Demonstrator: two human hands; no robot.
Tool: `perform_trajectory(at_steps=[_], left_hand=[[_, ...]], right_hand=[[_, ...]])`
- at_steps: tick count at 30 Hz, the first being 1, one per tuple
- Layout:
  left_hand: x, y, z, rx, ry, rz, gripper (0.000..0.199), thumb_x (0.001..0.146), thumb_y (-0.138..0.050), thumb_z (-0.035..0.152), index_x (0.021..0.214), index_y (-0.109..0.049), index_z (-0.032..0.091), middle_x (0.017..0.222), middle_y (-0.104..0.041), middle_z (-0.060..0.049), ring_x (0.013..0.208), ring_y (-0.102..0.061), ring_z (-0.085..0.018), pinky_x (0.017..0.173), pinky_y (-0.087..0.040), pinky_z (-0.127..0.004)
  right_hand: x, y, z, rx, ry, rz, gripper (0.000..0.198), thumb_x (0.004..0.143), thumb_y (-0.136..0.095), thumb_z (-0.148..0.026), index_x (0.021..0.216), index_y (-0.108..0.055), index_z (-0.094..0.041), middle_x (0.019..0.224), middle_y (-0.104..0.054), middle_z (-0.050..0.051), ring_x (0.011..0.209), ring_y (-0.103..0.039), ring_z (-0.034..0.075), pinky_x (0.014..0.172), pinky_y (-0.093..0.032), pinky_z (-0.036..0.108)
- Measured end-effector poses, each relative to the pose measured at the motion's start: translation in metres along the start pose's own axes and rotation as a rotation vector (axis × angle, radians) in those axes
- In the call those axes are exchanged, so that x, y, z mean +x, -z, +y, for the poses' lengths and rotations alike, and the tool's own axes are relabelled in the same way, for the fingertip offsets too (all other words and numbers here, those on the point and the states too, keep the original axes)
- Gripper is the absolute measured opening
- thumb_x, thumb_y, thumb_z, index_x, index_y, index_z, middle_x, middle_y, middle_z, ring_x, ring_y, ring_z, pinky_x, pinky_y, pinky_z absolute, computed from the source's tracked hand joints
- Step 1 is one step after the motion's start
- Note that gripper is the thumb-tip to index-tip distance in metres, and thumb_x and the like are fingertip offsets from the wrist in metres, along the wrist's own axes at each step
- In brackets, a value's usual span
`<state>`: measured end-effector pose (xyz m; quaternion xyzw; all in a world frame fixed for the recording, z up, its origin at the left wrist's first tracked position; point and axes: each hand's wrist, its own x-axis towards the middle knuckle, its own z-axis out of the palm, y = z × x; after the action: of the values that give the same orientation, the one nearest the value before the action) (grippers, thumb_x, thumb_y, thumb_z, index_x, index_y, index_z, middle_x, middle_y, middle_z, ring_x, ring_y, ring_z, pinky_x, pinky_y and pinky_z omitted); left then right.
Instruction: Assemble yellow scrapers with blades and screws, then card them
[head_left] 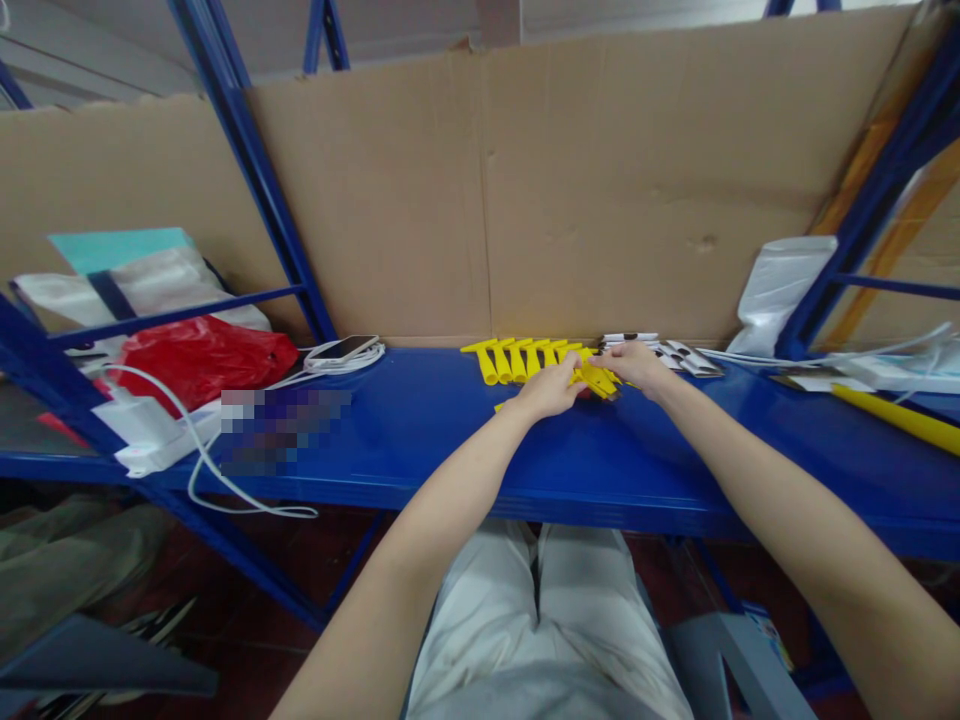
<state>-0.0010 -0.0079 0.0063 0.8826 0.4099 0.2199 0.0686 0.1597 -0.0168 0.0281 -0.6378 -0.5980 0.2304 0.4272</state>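
A row of yellow T-shaped plastic pieces point(504, 366) with round tubular ends lies on the blue shelf top point(420, 430) close to the cardboard. At the right end of the row, more yellow pieces point(599, 380) lie bunched together between my hands. My left hand point(551, 388) is closed, its fingers and thumb on a yellow piece. Facing it from the right, my right hand point(634, 362) pinches the far side of the yellow bunch. My fingers partly hide what each one grips. Flat black-and-white pieces point(679, 357) lie just behind and right of my right hand.
A cardboard panel point(585, 200) closes off the back. To the left are a phone point(345, 348) on a coiled white cable, a red plastic bag point(202, 360) and a white power strip point(169, 445). A clear plastic bag point(784, 290) leans near the right blue post.
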Motion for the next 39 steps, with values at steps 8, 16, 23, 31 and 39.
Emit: perform_trajectory(at_steps=[8, 16, 23, 31, 39], left_hand=[[0.0, 0.0, -0.001, -0.005, -0.044, -0.011, 0.03, 0.091, -0.044, 0.027, 0.12, -0.049, 0.023, 0.106, -0.067, -0.007, 0.099, -0.064, -0.023, 0.085, -0.048, -0.034], [0.002, -0.004, -0.005, -0.015, -0.081, 0.037, 0.038, 0.091, -0.044, 0.025, 0.129, -0.047, 0.025, 0.123, -0.063, -0.006, 0.111, -0.06, -0.022, 0.094, -0.046, -0.037], [0.003, -0.001, -0.004, -0.026, -0.086, 0.047, 0.026, 0.09, -0.045, 0.024, 0.115, -0.055, 0.025, 0.113, -0.067, -0.005, 0.107, -0.061, -0.022, 0.091, -0.047, -0.035], [0.003, -0.001, -0.005, -0.021, -0.089, 0.063, 0.023, 0.089, -0.047, 0.023, 0.11, -0.057, 0.023, 0.107, -0.068, -0.006, 0.104, -0.062, -0.023, 0.089, -0.047, -0.035], [0.004, -0.003, -0.005, -0.017, -0.078, 0.054, 0.024, 0.089, -0.047, 0.024, 0.111, -0.055, 0.023, 0.112, -0.067, -0.007, 0.107, -0.061, -0.023, 0.09, -0.047, -0.037]], right_hand=[[0.0, -0.006, -0.002, -0.065, 0.047, 0.076, 0.041, 0.064, -0.073, -0.042, 0.048, -0.043, -0.018, 0.045, -0.038, -0.006, 0.047, -0.033, 0.006, 0.046, -0.025, 0.022], [0.009, -0.007, 0.009, -0.157, 0.121, 0.126, 0.038, 0.066, -0.069, -0.039, 0.048, -0.043, -0.018, 0.046, -0.043, -0.005, 0.048, -0.036, 0.007, 0.048, -0.028, 0.022], [0.018, 0.007, 0.014, -0.275, 0.203, 0.245, 0.033, 0.075, -0.062, -0.037, 0.052, -0.048, -0.019, 0.054, -0.053, 0.001, 0.055, -0.049, 0.013, 0.055, -0.035, 0.025], [0.042, 0.063, 0.059, -0.735, 0.066, 0.238, 0.01, 0.071, -0.061, -0.022, 0.072, -0.07, -0.018, 0.076, -0.069, 0.009, 0.075, -0.063, 0.022, 0.064, -0.043, 0.028], [0.048, 0.06, 0.077, -0.904, 0.031, -0.038, 0.013, 0.063, -0.061, -0.014, 0.053, -0.067, -0.022, 0.063, -0.066, 0.003, 0.067, -0.06, 0.019, 0.061, -0.043, 0.026]])
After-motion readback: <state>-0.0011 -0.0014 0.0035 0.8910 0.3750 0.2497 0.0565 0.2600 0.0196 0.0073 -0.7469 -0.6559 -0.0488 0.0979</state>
